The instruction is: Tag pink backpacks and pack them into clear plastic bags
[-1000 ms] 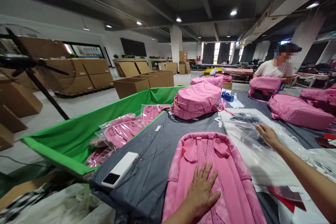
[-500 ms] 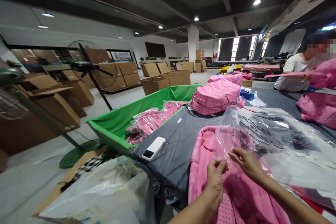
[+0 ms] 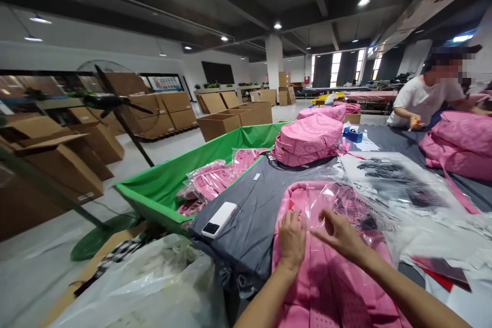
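A pink backpack (image 3: 286,261) lies straps up on the dark table in front of me. A clear plastic bag (image 3: 346,202) with black printing is spread loosely over its upper part. My left hand (image 3: 292,238) is over the backpack's left side, fingers curled at the near edge of the film. Beside it, my right hand (image 3: 340,233) hovers over the backpack with thumb and forefinger apart, close to the same film. The bag's exact edge between the hands is hard to make out.
A stack of printed clear bags (image 3: 400,177) lies right of the backpack. Another pink backpack (image 3: 307,138) stands beyond. A white phone (image 3: 219,219) rests near the left table edge, beside a green bin (image 3: 149,197) of bagged pink items. Across the table a person (image 3: 425,95) works near a pink backpack (image 3: 461,146).
My hands were pinching the bag's edge together; now they are farther apart, the left moved left and up. The bag has dropped flatter over the backpack. The co-worker's raised pink backpack has come down.
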`<state>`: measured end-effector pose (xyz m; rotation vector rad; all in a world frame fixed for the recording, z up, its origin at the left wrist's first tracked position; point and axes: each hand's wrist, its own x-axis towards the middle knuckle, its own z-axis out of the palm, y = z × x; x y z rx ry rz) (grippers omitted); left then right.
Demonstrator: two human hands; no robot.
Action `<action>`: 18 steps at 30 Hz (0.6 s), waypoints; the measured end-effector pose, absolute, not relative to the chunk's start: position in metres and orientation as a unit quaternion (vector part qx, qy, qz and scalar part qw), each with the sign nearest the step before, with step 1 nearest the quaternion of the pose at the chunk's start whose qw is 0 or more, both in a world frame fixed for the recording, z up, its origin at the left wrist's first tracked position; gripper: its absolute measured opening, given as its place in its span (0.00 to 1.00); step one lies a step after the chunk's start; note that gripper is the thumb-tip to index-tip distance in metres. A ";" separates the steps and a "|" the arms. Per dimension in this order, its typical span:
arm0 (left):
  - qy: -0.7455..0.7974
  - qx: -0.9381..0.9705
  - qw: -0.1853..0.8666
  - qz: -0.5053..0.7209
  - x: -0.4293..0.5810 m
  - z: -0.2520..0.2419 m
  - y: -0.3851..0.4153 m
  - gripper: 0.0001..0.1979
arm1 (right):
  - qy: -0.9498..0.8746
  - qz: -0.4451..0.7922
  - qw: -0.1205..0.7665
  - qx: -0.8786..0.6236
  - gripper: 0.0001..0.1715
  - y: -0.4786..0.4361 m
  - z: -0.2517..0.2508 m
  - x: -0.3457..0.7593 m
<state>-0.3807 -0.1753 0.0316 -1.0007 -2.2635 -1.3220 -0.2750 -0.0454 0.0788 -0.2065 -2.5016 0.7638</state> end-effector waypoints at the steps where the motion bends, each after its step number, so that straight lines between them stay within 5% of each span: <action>1: -0.789 -0.341 0.169 -0.482 -0.387 0.034 -0.173 0.13 | -0.936 0.224 0.260 -0.077 0.13 -0.045 0.079 -0.267; 6: -0.726 -0.344 0.187 -0.566 -0.397 0.037 -0.185 0.14 | -0.911 0.004 0.340 -0.235 0.14 -0.014 0.069 -0.206; 13: -0.732 -0.339 0.119 -0.578 -0.385 0.030 -0.187 0.14 | -0.839 0.210 0.363 -0.346 0.18 -0.001 0.049 -0.140; 18: -0.728 -0.332 0.064 -0.596 -0.398 0.035 -0.178 0.09 | -0.910 0.063 0.296 -0.284 0.15 0.010 0.032 -0.094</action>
